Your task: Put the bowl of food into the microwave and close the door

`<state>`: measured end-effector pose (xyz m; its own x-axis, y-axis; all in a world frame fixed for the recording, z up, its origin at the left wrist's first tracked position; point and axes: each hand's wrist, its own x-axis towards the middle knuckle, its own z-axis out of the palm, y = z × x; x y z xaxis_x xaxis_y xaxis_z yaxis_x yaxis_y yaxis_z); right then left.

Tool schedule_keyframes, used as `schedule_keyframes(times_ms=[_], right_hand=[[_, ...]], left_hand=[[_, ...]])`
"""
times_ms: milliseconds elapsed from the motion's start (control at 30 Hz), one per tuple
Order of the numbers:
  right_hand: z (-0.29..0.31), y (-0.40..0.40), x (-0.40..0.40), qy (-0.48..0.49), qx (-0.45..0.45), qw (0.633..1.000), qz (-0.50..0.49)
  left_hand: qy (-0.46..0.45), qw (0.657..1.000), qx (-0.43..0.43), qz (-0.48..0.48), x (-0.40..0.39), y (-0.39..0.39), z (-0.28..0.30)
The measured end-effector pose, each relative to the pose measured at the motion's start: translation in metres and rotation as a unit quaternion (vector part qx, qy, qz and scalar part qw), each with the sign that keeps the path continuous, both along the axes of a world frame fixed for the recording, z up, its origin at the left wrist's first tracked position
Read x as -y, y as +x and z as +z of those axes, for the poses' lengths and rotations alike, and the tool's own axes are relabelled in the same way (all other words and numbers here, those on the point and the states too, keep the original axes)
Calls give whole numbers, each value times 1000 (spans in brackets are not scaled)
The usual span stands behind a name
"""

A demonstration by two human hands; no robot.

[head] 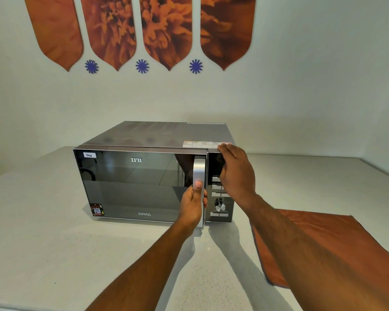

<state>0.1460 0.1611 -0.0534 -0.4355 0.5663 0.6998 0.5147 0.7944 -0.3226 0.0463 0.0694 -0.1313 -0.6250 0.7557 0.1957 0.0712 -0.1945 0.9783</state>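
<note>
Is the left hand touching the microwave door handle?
Touching. The head view shows the left hand wrapped around the lower part of the silver door handle, thumb pressed flat on its front and fingers curled behind it.

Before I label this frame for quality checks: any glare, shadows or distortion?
Head view: the microwave door mirrors the room, hiding the inside; both forearms cast soft shadows on the counter; wide-angle bending curves the counter's edges; focus is fairly sharp.

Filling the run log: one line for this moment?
left hand: grips silver door handle | right hand: braces mirrored black microwave | door: shut | bowl: unseen
</note>
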Motion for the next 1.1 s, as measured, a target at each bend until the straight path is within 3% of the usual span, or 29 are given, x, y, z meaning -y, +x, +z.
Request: schedule_keyframes(times_ms=[567,667,867,1100], right_hand=[[5,3,2,-12,12,1000,-2],[7,7,3,-6,34,999,2],[17,11,7,-25,57,998,17],[38,19,8,-38,86,995,33]], left_hand=[[-32,999,-16,6,-11,-5,3],[-92,991,-89,26,-3,-9,11],[-51,944,-279,166,20,-23,52],[-24,791,-542,284,32,-32,116]])
